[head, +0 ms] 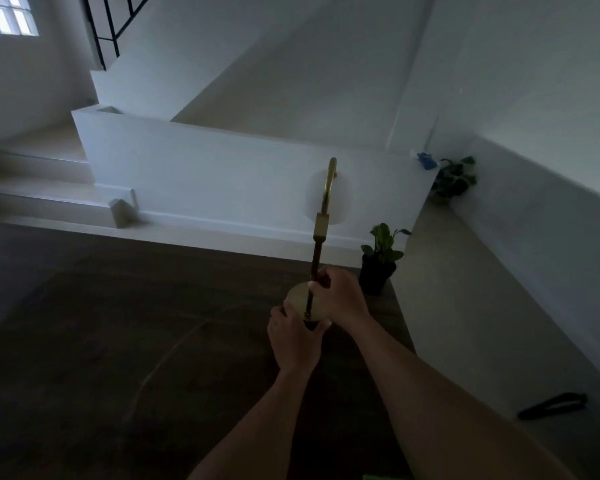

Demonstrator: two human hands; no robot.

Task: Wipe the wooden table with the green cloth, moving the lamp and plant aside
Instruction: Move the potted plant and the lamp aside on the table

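A brass lamp [321, 223] with a white globe shade and a round base stands on the dark wooden table [118, 341], near its far right corner. My right hand [338, 296] grips the lamp's stem just above the base. My left hand [293, 336] holds the near edge of the round base. A small plant [381, 258] in a black pot stands at the table's far right corner, just right of the lamp. A sliver of the green cloth [376, 477] shows at the bottom edge, under my right forearm.
A low white wall [187, 174] runs behind the table, with steps [42, 188] to the left. A second plant [454, 180] and a blue object [426, 161] sit on a ledge at the right. A black object [551, 407] lies on the floor at the right.
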